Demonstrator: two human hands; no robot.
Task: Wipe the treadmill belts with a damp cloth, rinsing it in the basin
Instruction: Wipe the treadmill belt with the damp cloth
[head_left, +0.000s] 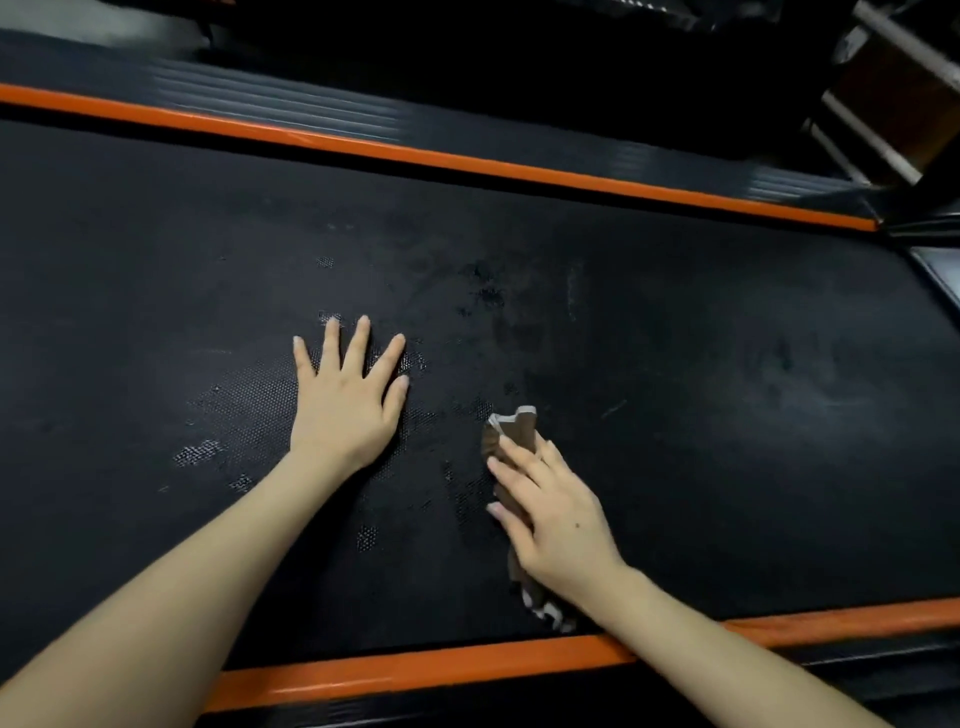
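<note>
On 1 belt (675, 338), left hand (343, 410) lies flat, fingers (358, 343) wide; right hand (561, 525) presses 1 cloth (517, 428), fingers straight

1. No text, number, brand or sign can be read anywhere in view.
2. The black textured treadmill belt (675, 364) carries only pale scuffs and mottled patches, none of them lettering.
3. The orange edge strip (415, 156) on the far side and the ribbed black side rail (285, 104) beyond it are plain.
4. The brown cloth (517, 428) shows a light pattern at its near end, with no legible print.
</note>
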